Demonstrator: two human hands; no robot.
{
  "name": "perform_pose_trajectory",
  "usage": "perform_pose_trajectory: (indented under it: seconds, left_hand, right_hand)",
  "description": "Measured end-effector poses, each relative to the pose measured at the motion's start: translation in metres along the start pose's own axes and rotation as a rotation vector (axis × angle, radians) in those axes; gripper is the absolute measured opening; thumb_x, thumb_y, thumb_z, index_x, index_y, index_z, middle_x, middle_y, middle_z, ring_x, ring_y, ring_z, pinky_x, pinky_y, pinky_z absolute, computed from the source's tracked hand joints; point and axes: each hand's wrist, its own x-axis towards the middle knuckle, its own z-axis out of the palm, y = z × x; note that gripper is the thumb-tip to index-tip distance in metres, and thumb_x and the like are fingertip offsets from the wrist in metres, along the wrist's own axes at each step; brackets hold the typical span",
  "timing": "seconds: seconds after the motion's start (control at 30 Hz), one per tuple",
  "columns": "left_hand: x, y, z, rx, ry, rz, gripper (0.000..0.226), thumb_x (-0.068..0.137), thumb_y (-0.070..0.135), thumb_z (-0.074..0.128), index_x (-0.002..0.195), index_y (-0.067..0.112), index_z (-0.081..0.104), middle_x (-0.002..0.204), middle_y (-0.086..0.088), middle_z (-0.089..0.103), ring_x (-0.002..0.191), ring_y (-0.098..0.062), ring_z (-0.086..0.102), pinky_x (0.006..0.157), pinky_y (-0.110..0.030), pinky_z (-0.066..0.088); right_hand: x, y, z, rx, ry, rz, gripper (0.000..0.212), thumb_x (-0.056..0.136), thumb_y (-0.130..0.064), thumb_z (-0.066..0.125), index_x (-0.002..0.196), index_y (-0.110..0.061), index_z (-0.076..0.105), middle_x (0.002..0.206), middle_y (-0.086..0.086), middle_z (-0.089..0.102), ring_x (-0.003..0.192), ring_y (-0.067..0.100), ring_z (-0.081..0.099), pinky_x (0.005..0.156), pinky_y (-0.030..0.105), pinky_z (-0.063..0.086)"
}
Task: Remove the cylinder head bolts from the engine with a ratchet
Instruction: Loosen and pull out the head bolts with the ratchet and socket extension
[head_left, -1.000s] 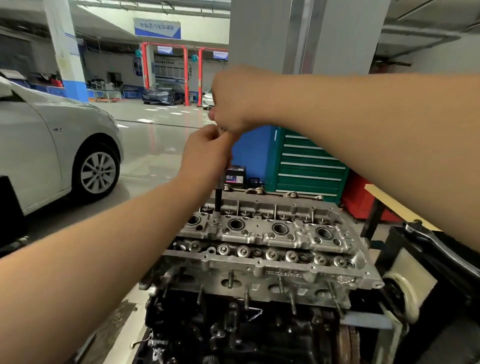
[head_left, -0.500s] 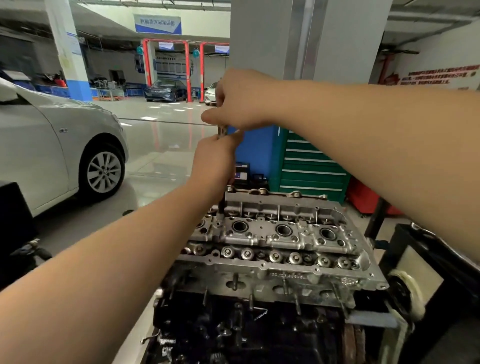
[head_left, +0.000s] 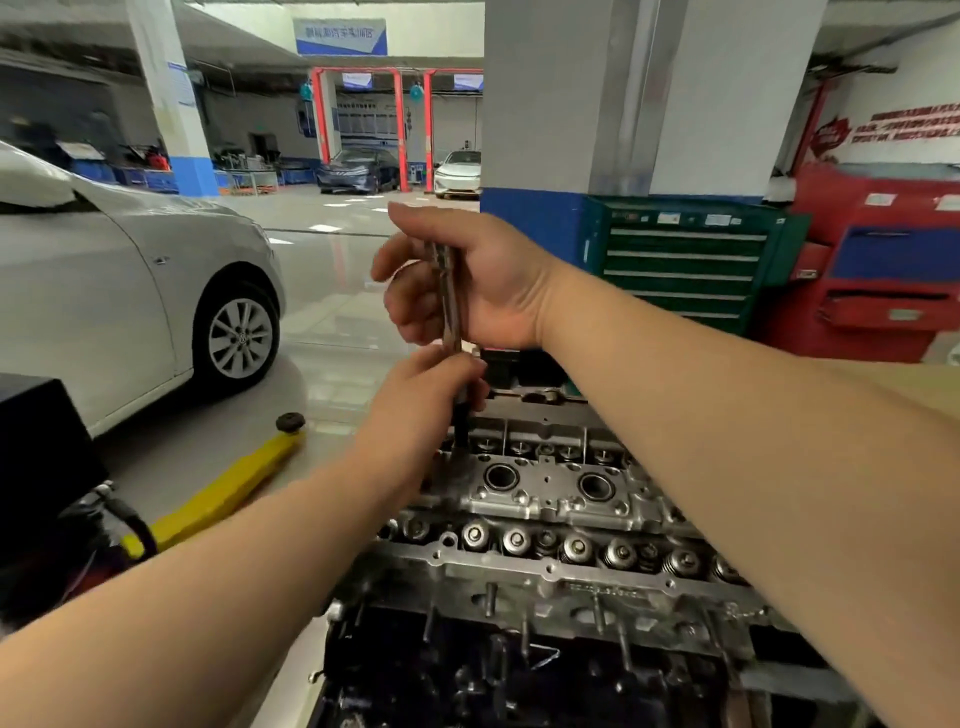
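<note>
The aluminium cylinder head (head_left: 545, 499) sits on the dark engine block in front of me, with round spark-plug wells and a row of valve springs along its near side. A steel ratchet handle (head_left: 448, 291) stands nearly upright above the head's far left corner. My right hand (head_left: 483, 280) holds the handle, palm toward me, fingers loosely curled around it. Below, my left hand (head_left: 426, 395) grips the dark extension (head_left: 460, 426) that runs down into the head. The bolt under the socket is hidden.
A silver car (head_left: 119, 280) is parked to the left. A yellow floor-jack handle (head_left: 223, 493) lies on the floor by the engine's left side. A green tool cabinet (head_left: 680, 265) and red equipment (head_left: 883, 270) stand behind the engine against a pillar.
The ratchet handle has swung round; my right hand has turned from knuckles toward me to palm toward me. The view has dropped closer to the engine's left end. My left hand stays on the extension.
</note>
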Motion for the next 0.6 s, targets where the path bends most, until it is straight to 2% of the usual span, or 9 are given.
perform_pose_trajectory:
  seconds: [0.1,0.17,0.27,0.33,0.4,0.47,0.5,0.57,0.6]
  left_hand:
    - [-0.011,-0.011,0.015,0.075,0.155,-0.058,0.019,0.087,0.037,0.06,0.09,0.02,0.069,0.075,0.002,0.07,0.069,-0.013,0.063,0.071,-0.039,0.048]
    - [-0.009,-0.012,0.03,0.129,0.277,-0.027,0.013,0.09,0.032,0.058,0.096,0.021,0.062,0.075,0.003,0.065,0.066,-0.013,0.056,0.063,-0.034,0.044]
    - [0.0,-0.014,0.043,0.184,0.432,0.035,0.009,0.092,0.018,0.055,0.09,0.01,0.06,0.072,-0.003,0.06,0.063,-0.016,0.049,0.054,-0.029,0.04]
    - [0.009,-0.017,0.04,0.27,0.434,0.071,0.024,0.097,0.004,0.049,0.074,0.007,0.052,0.064,-0.002,0.052,0.058,-0.018,0.044,0.046,-0.018,0.038]
    - [0.015,-0.018,0.031,0.403,0.314,0.108,0.043,0.103,-0.003,0.046,0.068,0.021,0.043,0.064,0.004,0.047,0.057,-0.008,0.043,0.046,-0.012,0.039]
    - [0.017,-0.011,0.017,0.474,0.107,0.088,0.047,0.101,-0.011,0.049,0.067,0.021,0.04,0.058,0.002,0.052,0.057,-0.003,0.048,0.05,-0.014,0.037]
    - [0.018,-0.007,0.009,0.416,-0.004,0.081,0.046,0.098,-0.013,0.054,0.066,0.019,0.042,0.054,0.004,0.058,0.055,0.001,0.053,0.052,-0.009,0.039]
    - [0.018,0.0,-0.004,0.273,-0.213,0.076,0.031,0.078,-0.004,0.063,0.065,0.017,0.046,0.048,0.01,0.058,0.051,0.005,0.053,0.052,-0.011,0.043]
    - [0.02,0.002,-0.007,0.16,-0.282,0.012,0.025,0.069,0.0,0.062,0.063,0.016,0.044,0.047,0.005,0.051,0.048,-0.005,0.049,0.049,-0.021,0.042]
  right_hand:
    - [0.003,0.007,-0.001,0.031,-0.057,-0.025,0.055,0.103,-0.04,0.043,0.059,-0.009,0.055,0.046,0.006,0.044,0.042,0.022,0.039,0.049,0.03,0.034]
    - [0.003,0.007,0.002,0.042,-0.018,-0.055,0.053,0.102,-0.034,0.039,0.053,-0.014,0.043,0.042,0.0,0.031,0.038,0.017,0.024,0.045,0.028,0.022]
    - [0.005,0.014,0.014,0.032,0.266,-0.122,0.051,0.099,-0.033,0.044,0.049,-0.021,0.038,0.043,-0.003,0.028,0.038,0.017,0.019,0.044,0.023,0.022]
    - [0.007,0.019,0.024,-0.008,0.546,-0.175,0.054,0.095,-0.031,0.049,0.043,-0.026,0.036,0.044,-0.005,0.029,0.041,0.017,0.021,0.047,0.026,0.023]
    - [0.009,0.021,0.03,-0.033,0.82,-0.208,0.059,0.093,-0.027,0.05,0.036,-0.022,0.034,0.041,-0.009,0.027,0.045,0.017,0.025,0.053,0.033,0.023]
    - [0.013,0.021,0.04,-0.024,1.053,-0.229,0.056,0.091,-0.029,0.052,0.036,-0.022,0.043,0.036,-0.009,0.03,0.041,0.011,0.03,0.055,0.033,0.025]
    - [0.016,0.021,0.047,-0.046,1.119,-0.234,0.051,0.09,-0.033,0.052,0.039,-0.028,0.049,0.036,-0.009,0.035,0.042,0.01,0.034,0.054,0.032,0.027]
    - [0.021,0.024,0.055,-0.12,1.139,-0.237,0.043,0.087,-0.04,0.054,0.045,-0.032,0.053,0.039,-0.011,0.04,0.05,0.016,0.039,0.055,0.031,0.031]
    - [0.022,0.023,0.052,-0.132,1.075,-0.222,0.045,0.086,-0.042,0.057,0.044,-0.028,0.052,0.04,-0.011,0.041,0.051,0.018,0.039,0.056,0.031,0.033]
